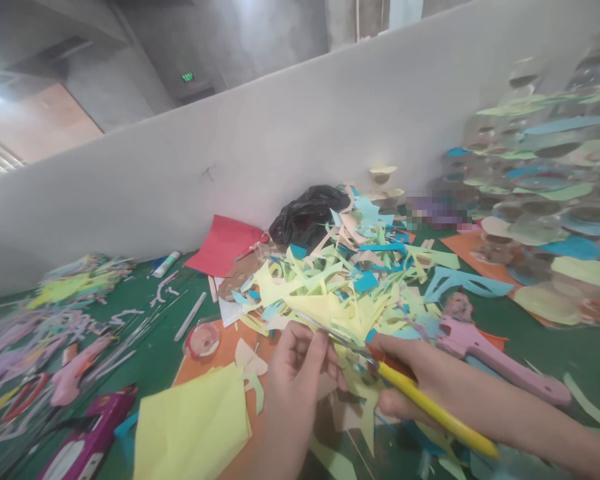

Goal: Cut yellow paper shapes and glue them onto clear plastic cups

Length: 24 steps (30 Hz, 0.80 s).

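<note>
**2 Bare Hands, 1 Pair of Scissors Before a Bright Heap of Paper**

1 person's 2 hands meet over a green table [163,360] in front of 1 pale low wall [180,173]. 1 pair of scissors [423,400] shows, along with 1 heap of paper scraps [325,287], its pieces too tangled to count, 1 stack of yellow sheets [193,423], 1 red sheet [223,245], 1 black plastic bag [307,215], 1 tape roll [203,340] and 2 pink tools, 1 at left [83,367] and 1 at right [500,370].

The right hand [430,370] is clamped on the scissors' handles, the yellow handle slanting out toward the near right; the blades point to the left hand [300,367], at the near edge of the heap. The left hand's fingers curl inward, its thumb just beside the blades; whether thumb and fingers meet, or pinch a paper piece, cannot be told.

The scraps crowd the space directly beyond both hands, and the right hand hides part of the scissors. The yellow stack lies near left of the left hand, overlapping 1 orange sheet [227,350]. 1 purple device [90,433] sits at near left, and the red sheet and black bag on the far side. At far right rise stacked clear cups [540,213] layered with colored paper, too blurred to count.
</note>
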Each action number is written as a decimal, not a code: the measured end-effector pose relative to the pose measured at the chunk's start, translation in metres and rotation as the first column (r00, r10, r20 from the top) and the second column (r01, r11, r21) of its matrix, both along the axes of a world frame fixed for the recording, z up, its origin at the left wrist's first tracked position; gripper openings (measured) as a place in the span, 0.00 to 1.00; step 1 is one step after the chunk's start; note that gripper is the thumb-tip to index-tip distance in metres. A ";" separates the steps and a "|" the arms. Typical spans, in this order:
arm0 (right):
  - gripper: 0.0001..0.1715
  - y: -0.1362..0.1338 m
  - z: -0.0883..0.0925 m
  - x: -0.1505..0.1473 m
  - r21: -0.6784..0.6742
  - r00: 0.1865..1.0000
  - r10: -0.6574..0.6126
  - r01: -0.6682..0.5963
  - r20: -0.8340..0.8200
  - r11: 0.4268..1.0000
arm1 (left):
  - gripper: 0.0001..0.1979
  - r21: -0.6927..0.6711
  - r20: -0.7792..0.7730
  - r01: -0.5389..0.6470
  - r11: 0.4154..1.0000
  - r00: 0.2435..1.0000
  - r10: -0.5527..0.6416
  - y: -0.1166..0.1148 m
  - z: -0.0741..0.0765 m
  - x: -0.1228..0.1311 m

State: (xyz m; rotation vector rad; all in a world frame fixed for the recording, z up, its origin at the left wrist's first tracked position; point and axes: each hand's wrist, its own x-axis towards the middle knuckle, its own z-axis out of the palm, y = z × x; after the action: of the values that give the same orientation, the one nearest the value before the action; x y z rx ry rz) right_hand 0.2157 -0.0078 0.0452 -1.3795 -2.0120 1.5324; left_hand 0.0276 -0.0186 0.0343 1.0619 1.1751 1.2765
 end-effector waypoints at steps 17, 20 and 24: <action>0.22 -0.001 -0.001 0.000 0.001 0.999 -0.018 0.018 0.029 1.000 | 0.16 0.029 -0.136 -0.172 0.985 0.975 0.174 -0.001 0.010 0.005; 0.20 -0.003 0.000 0.000 0.002 0.999 -0.001 0.001 -0.038 1.000 | 0.18 -0.014 -0.078 -0.103 0.995 0.992 0.102 -0.002 0.007 0.005; 0.22 -0.001 0.001 -0.001 -0.002 1.000 -0.002 0.002 -0.021 1.000 | 0.18 -0.054 -0.040 -0.102 0.993 0.994 0.099 -0.003 0.005 0.006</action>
State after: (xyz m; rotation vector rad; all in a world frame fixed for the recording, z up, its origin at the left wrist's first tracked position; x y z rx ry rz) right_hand 0.2144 -0.0092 0.0460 -1.3603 -1.9971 1.5424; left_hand 0.0333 -0.0218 0.0396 1.0004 1.2992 1.2987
